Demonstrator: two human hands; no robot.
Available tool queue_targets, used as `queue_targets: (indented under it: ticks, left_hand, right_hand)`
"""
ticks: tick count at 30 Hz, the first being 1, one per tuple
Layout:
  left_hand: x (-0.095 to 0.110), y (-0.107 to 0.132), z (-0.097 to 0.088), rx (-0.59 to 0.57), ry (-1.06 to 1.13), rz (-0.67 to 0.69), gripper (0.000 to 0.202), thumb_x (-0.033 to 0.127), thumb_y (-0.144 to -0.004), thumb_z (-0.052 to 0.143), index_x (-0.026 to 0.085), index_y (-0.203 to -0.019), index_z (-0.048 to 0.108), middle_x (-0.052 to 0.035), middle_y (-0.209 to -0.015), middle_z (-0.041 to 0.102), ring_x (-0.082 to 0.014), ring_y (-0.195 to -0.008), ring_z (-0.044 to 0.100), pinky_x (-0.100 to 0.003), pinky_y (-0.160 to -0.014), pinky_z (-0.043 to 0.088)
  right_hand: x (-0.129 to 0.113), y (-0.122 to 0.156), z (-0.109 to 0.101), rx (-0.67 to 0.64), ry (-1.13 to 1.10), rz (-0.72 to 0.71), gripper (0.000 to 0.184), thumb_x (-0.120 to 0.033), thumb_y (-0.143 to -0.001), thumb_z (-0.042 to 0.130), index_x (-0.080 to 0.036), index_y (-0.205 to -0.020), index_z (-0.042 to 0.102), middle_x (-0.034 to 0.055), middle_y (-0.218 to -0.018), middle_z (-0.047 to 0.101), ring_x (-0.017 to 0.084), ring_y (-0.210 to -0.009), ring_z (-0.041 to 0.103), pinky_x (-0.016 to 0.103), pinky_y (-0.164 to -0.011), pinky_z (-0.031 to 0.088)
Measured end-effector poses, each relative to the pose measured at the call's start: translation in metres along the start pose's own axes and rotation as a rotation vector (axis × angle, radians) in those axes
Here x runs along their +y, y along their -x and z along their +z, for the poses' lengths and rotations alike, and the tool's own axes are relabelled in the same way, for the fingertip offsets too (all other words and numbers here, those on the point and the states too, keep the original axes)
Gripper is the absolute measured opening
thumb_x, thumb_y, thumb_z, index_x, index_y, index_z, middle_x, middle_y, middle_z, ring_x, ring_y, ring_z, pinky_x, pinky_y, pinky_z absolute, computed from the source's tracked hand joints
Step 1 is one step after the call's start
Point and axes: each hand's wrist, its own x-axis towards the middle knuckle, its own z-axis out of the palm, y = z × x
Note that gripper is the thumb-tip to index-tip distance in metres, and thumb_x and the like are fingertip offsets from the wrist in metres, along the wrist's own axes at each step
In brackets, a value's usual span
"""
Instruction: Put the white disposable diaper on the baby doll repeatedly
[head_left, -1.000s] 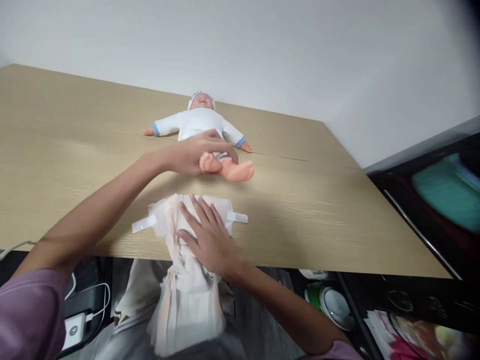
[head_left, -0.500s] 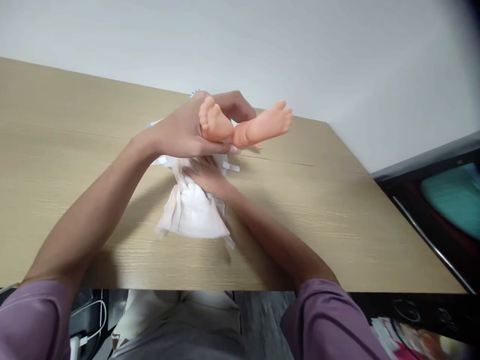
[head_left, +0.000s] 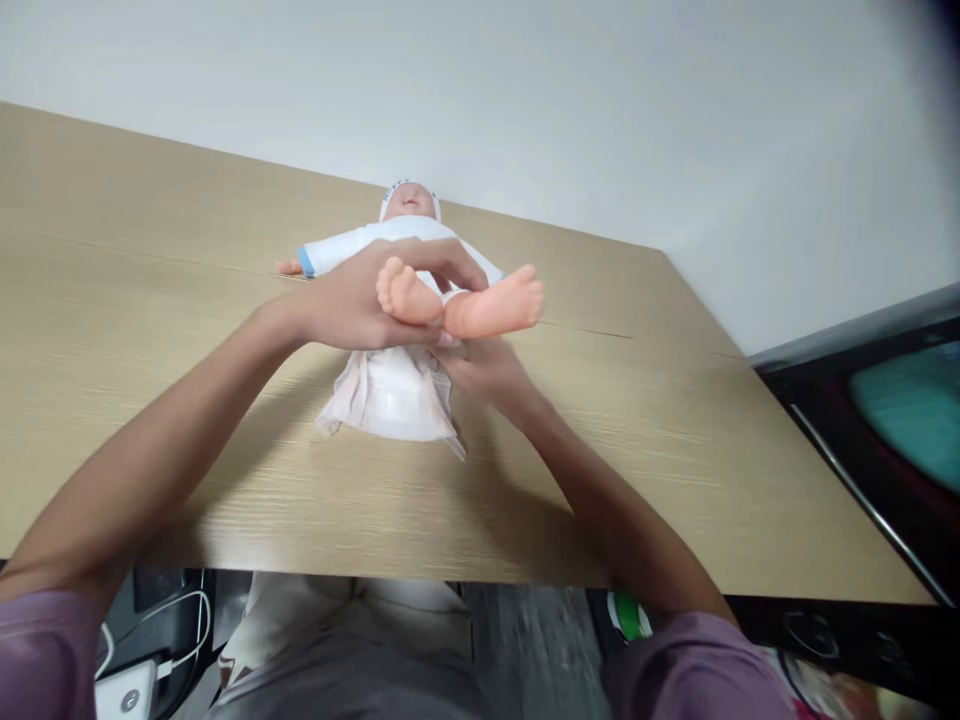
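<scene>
A baby doll in a white top and cap lies on its back on the wooden table, head towards the wall. My left hand is closed around the doll's lower legs and holds them raised, feet pointing towards me. Beneath its bottom a white diaper is spread, its near end lying loose on the tabletop. My right hand is at the right, just under the raised legs and above the diaper's edge. Its fingers are hidden behind the legs and my left hand.
The wooden table meets a white wall at the back. On the right stands a dark device with a greenish screen. Below the front edge are a white charger with a cable and a green and white round item.
The raised legs have come lower and slightly left, uncovering the doll's head and top. My right hand has left the diaper's middle and moved up and right, beside the legs.
</scene>
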Motion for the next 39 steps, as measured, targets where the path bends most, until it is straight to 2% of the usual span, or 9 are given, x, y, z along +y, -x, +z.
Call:
queue_targets:
  ticks: [5, 8, 14, 19, 23, 28, 33, 36, 39]
  left_hand:
    - [-0.003, 0.016, 0.024, 0.007, -0.065, 0.046, 0.032, 0.035, -0.100, 0.082, 0.025, -0.130, 0.079, -0.0074, -0.131, 0.084, -0.0284, -0.121, 0.077, -0.044, -0.109, 0.060]
    - [-0.003, 0.030, 0.031, 0.017, -0.111, 0.038, 0.032, 0.040, -0.103, 0.077, 0.026, -0.132, 0.079, -0.0084, -0.137, 0.082, -0.0288, -0.125, 0.076, -0.045, -0.114, 0.058]
    - [-0.022, 0.088, 0.004, -0.137, -0.326, -0.018, 0.039, 0.048, -0.107, 0.072, 0.027, -0.138, 0.082, -0.0122, -0.146, 0.078, -0.0361, -0.141, 0.067, -0.055, -0.126, 0.050]
    - [-0.046, 0.130, -0.009, -0.277, -0.435, -0.027, 0.055, 0.024, -0.096, 0.070, 0.031, -0.149, 0.080, -0.0103, -0.160, 0.074, -0.0378, -0.160, 0.056, -0.059, -0.134, 0.045]
    - [-0.056, 0.139, -0.002, -0.312, -0.502, -0.033, 0.080, 0.009, -0.080, 0.068, 0.030, -0.157, 0.075, -0.0109, -0.168, 0.068, -0.0365, -0.165, 0.052, -0.058, -0.136, 0.044]
    - [-0.055, 0.135, -0.003, -0.346, -0.470, -0.091, 0.068, 0.012, -0.090, 0.063, 0.031, -0.154, 0.078, -0.0082, -0.170, 0.067, -0.0338, -0.164, 0.053, -0.052, -0.132, 0.048]
    - [-0.036, 0.131, 0.009, -0.319, -0.431, -0.165, 0.045, 0.042, -0.114, 0.056, 0.026, -0.152, 0.075, -0.0115, -0.165, 0.069, -0.0351, -0.165, 0.051, -0.051, -0.135, 0.042]
    - [-0.030, 0.135, 0.029, -0.225, -0.503, -0.206, 0.056, 0.068, -0.103, 0.075, 0.022, -0.135, 0.074, -0.0159, -0.159, 0.071, -0.0416, -0.161, 0.052, -0.054, -0.131, 0.044]
    - [-0.032, 0.138, 0.043, -0.167, -0.552, -0.202, 0.045, 0.060, -0.102, 0.077, 0.020, -0.123, 0.072, -0.0171, -0.153, 0.072, -0.0447, -0.159, 0.051, -0.057, -0.129, 0.044]
  right_hand:
    - [-0.032, 0.044, -0.015, 0.286, 0.080, -0.079, 0.064, -0.048, -0.109, 0.073, -0.021, -0.165, 0.058, 0.0197, -0.158, 0.071, 0.044, -0.147, 0.068, 0.065, -0.124, 0.059]
    - [-0.040, 0.048, -0.015, 0.181, 0.027, -0.184, 0.062, -0.032, -0.113, 0.057, -0.024, -0.174, 0.048, 0.0143, -0.168, 0.065, 0.035, -0.155, 0.064, 0.058, -0.130, 0.057]
    - [-0.002, 0.057, -0.028, -0.010, 0.116, -0.344, 0.049, -0.030, -0.114, 0.045, -0.030, -0.155, 0.073, 0.0088, -0.166, 0.068, 0.032, -0.164, 0.057, 0.058, -0.137, 0.049]
    - [0.027, 0.067, -0.019, -0.105, 0.220, -0.422, 0.050, -0.024, -0.109, 0.046, -0.028, -0.147, 0.079, 0.0086, -0.166, 0.070, 0.034, -0.167, 0.054, 0.060, -0.135, 0.048]
    - [0.029, 0.067, -0.016, -0.146, 0.243, -0.435, 0.049, -0.017, -0.111, 0.046, -0.028, -0.145, 0.080, 0.0096, -0.167, 0.069, 0.032, -0.169, 0.052, 0.061, -0.135, 0.047]
    - [0.024, 0.063, -0.031, -0.193, 0.089, -0.364, 0.055, -0.010, -0.111, 0.043, -0.031, -0.145, 0.081, 0.0075, -0.165, 0.071, 0.026, -0.164, 0.059, 0.058, -0.136, 0.051]
    - [0.001, 0.069, -0.036, -0.193, 0.011, -0.285, 0.043, -0.033, -0.119, 0.047, -0.027, -0.147, 0.079, 0.0118, -0.161, 0.073, 0.029, -0.158, 0.064, 0.059, -0.135, 0.053]
    - [-0.020, 0.083, -0.021, -0.153, 0.202, -0.280, 0.068, -0.062, -0.108, 0.073, -0.020, -0.162, 0.069, 0.0197, -0.166, 0.067, 0.041, -0.162, 0.057, 0.068, -0.141, 0.041]
    - [-0.030, 0.094, -0.005, -0.114, 0.319, -0.265, 0.067, -0.054, -0.110, 0.072, -0.017, -0.166, 0.065, 0.0221, -0.171, 0.062, 0.043, -0.166, 0.051, 0.068, -0.140, 0.039]
